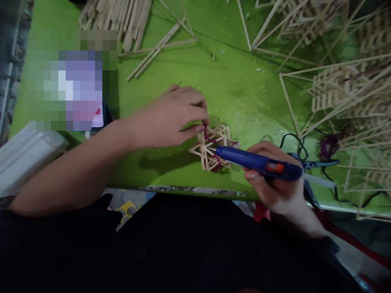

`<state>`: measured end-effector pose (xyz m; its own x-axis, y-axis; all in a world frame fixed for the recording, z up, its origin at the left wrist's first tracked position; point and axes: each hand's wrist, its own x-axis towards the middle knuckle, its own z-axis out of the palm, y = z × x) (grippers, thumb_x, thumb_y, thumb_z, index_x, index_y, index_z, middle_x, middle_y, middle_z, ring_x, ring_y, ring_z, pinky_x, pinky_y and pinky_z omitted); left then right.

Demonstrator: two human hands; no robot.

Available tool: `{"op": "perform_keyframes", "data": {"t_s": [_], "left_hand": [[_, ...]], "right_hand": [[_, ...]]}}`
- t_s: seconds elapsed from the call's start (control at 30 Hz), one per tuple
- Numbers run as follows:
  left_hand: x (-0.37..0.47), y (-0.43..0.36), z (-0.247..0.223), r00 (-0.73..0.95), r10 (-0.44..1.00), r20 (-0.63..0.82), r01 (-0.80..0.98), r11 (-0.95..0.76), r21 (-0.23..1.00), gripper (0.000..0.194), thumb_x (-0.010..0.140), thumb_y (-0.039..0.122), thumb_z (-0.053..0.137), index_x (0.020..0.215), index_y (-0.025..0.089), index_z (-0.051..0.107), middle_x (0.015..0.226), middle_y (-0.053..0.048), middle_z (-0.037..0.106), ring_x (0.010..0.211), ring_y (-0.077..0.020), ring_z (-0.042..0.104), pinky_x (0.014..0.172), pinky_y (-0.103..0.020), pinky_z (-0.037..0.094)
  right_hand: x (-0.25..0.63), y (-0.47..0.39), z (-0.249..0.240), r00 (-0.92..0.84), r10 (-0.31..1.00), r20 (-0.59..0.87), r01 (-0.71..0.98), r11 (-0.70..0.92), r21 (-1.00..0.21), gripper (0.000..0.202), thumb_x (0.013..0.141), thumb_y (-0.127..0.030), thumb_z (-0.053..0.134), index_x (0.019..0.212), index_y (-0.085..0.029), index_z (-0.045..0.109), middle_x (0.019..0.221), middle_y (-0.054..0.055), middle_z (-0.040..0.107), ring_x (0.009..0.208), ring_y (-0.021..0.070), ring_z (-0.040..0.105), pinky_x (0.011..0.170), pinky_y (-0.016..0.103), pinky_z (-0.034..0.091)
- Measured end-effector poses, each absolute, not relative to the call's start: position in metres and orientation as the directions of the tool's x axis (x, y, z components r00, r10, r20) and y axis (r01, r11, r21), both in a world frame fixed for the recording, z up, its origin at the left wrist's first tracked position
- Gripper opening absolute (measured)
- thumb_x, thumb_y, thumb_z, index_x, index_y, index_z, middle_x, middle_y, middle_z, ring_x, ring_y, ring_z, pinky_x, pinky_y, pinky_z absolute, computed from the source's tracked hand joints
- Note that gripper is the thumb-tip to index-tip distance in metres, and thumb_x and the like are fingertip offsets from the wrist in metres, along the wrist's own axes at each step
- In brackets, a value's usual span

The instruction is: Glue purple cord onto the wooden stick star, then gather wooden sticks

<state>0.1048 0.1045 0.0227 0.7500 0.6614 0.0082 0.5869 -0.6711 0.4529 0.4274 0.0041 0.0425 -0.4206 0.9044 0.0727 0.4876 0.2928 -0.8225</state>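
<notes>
A small frame of thin wooden sticks (205, 151) lies on the green table near its front edge, with purple string (216, 162) looped through it. At its upper left corner, my left hand (183, 116) pinches the purple string between thumb and forefinger. My right hand (275, 179) is wrapped round a blue glue gun (244, 158) with an orange switch. The gun points left, and its metal tip is over the middle of the stick frame, close to the sticks; whether it touches them is unclear.
Loose sticks (122, 18) lie at the back left. Larger stick structures (332, 89) fill the right side. Blue-handled scissors (319, 163), black cord and a purple string bundle (328, 147) are beside my right hand. A white case (30, 156) and phone (98, 118) are at left.
</notes>
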Motion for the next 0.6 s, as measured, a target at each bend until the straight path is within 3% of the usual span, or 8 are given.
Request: {"op": "perform_keyframes", "data": {"t_s": [0.4, 0.6], "left_hand": [[0.1042, 0.1014, 0.0253, 0.754, 0.657, 0.002, 0.591, -0.679, 0.435, 0.043, 0.117, 0.038, 0.042, 0.137, 0.027, 0.079, 0.147, -0.006, 0.072, 0.141, -0.0282, 0.065, 0.129, -0.053, 0.049], [0.1041, 0.1014, 0.0257, 0.756, 0.654, 0.017, 0.573, -0.675, 0.464, 0.041, 0.116, 0.033, 0.045, 0.139, 0.022, 0.077, 0.145, -0.011, 0.071, 0.14, -0.032, 0.065, 0.126, -0.059, 0.049]], "right_hand": [[0.4237, 0.0046, 0.0394, -0.399, 0.91, 0.11, 0.508, 0.319, -0.8, 0.019, 0.098, -0.033, 0.087, 0.089, -0.026, 0.071, 0.095, 0.005, 0.068, 0.077, 0.0215, 0.063, 0.065, 0.042, 0.045], [0.424, 0.0047, 0.0371, -0.391, 0.912, 0.124, 0.505, 0.325, -0.8, 0.021, 0.096, -0.032, 0.089, 0.089, -0.025, 0.071, 0.094, 0.004, 0.068, 0.076, 0.0211, 0.062, 0.063, 0.041, 0.044]]}}
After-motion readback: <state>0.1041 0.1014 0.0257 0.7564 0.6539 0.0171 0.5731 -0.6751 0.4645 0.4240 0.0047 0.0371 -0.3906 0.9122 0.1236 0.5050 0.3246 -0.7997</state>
